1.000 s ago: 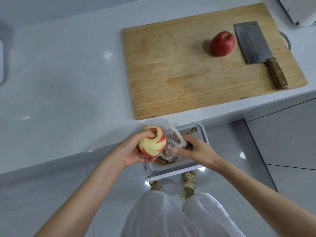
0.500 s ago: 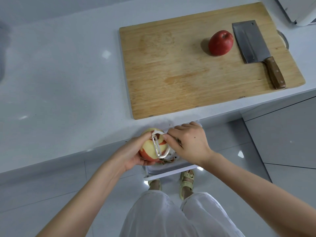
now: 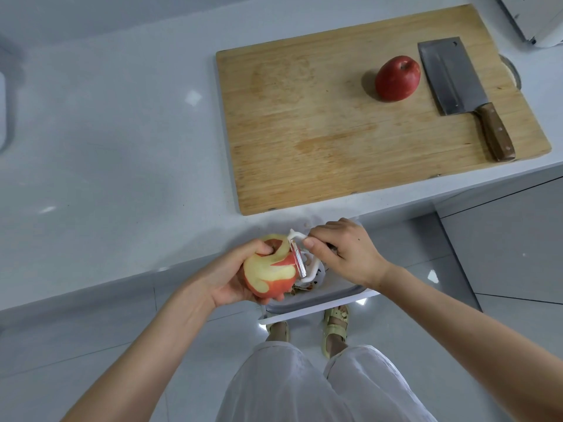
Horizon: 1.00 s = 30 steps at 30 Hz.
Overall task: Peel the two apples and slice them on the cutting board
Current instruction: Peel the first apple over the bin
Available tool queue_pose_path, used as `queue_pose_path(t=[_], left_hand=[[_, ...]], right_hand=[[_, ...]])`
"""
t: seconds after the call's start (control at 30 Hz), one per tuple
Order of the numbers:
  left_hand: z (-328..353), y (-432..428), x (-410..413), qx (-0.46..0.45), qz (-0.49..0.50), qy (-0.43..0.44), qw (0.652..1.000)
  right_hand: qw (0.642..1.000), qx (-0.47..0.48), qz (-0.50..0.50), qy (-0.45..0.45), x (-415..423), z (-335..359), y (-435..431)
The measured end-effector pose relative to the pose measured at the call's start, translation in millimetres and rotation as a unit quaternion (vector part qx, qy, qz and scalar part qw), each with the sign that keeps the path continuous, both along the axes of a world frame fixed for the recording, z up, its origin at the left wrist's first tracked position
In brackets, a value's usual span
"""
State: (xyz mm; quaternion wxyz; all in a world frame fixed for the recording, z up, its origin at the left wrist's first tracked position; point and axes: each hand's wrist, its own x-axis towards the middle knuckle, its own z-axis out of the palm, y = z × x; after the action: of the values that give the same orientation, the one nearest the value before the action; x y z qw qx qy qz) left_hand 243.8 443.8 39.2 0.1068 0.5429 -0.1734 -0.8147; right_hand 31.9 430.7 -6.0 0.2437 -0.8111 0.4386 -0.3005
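Observation:
My left hand (image 3: 227, 278) grips a partly peeled apple (image 3: 272, 271), with pale flesh showing between strips of red skin. My right hand (image 3: 345, 251) holds a white peeler (image 3: 300, 258), its blade laid against the apple's right side. Both hands are off the counter's front edge, above a bin. A whole red apple (image 3: 397, 78) sits on the wooden cutting board (image 3: 320, 141) at its far right. Beside that apple lies a cleaver (image 3: 460, 89) with a brown wooden handle.
A white bin (image 3: 332, 295) with peelings in it stands on the floor under my hands. The grey counter (image 3: 115, 153) stretches left of the board, with a sink edge (image 3: 3, 114) at far left. A white appliance corner (image 3: 539, 19) sits at top right.
My right hand brought the peeler from beside the apple onto its right side. My left hand turned the apple, so more peeled flesh faces up.

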Motion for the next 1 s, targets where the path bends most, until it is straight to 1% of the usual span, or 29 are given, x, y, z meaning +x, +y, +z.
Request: queue_pose_path(t=[0.07, 0.2, 0.23, 0.3, 0.37, 0.43, 0.47, 0.5, 0.53, 0.57, 0.6, 0.63, 0.67, 0.8, 0.87, 0.93, 1.0], left_hand=[[-3, 0, 1, 0.011, 0.003, -0.002, 1.0], [-9, 1, 3, 0.025, -0.001, -0.002, 1.0], [-9, 1, 4, 0.032, 0.0, 0.005, 0.999], [-8, -2, 8, 0.05, 0.013, 0.051, 0.997], [-4, -7, 11, 0.037, 0.012, 0.086, 0.996], [0, -11, 11, 0.005, -0.005, 0.069, 0.998], [1, -13, 10, -0.009, -0.011, 0.05, 0.999], [1, -14, 10, -0.021, -0.015, 0.025, 0.999], [0, -13, 9, -0.032, -0.017, 0.001, 0.999], [-2, -13, 8, -0.038, -0.021, -0.019, 0.999], [-4, -11, 6, -0.038, -0.024, -0.034, 0.998], [-5, -10, 4, -0.034, -0.025, -0.043, 0.998], [-6, -10, 2, -0.029, -0.025, -0.047, 0.998], [-7, -10, -2, -0.023, -0.019, -0.062, 0.998], [-7, -10, 0, -0.022, -0.012, -0.079, 0.997], [-6, -9, 1, -0.016, -0.005, -0.091, 0.996], [-6, -8, 2, -0.006, 0.01, -0.084, 0.996]], right_hand=[[1.0, 0.01, 0.001, -0.009, 1, -3, 1], [1.0, 0.02, 0.005, 0.002, 1, -16, 0], [1.0, 0.019, 0.004, 0.012, -1, -20, 0], [0.998, 0.026, -0.01, 0.051, -12, -33, 1], [0.993, 0.065, -0.023, 0.092, -20, -44, 7], [0.986, 0.122, -0.037, 0.107, -21, -45, 15], [0.979, 0.171, -0.049, 0.099, -20, -39, 16], [0.966, 0.239, -0.066, 0.07, -18, -31, 17], [0.943, 0.324, -0.079, 0.016, -16, -22, 17], [0.911, 0.4, -0.079, -0.055, -15, -11, 18], [0.883, 0.449, -0.065, -0.121, -12, -3, 18], [0.865, 0.472, -0.046, -0.163, -8, 4, 20], [0.857, 0.48, -0.032, -0.183, -2, 7, 23], [0.859, 0.465, -0.057, -0.209, 12, 11, 30], [0.846, 0.471, -0.054, -0.244, 10, 15, 31], [0.847, 0.462, -0.072, -0.254, 8, 15, 32], [0.845, 0.462, -0.101, -0.251, 8, 13, 33]])
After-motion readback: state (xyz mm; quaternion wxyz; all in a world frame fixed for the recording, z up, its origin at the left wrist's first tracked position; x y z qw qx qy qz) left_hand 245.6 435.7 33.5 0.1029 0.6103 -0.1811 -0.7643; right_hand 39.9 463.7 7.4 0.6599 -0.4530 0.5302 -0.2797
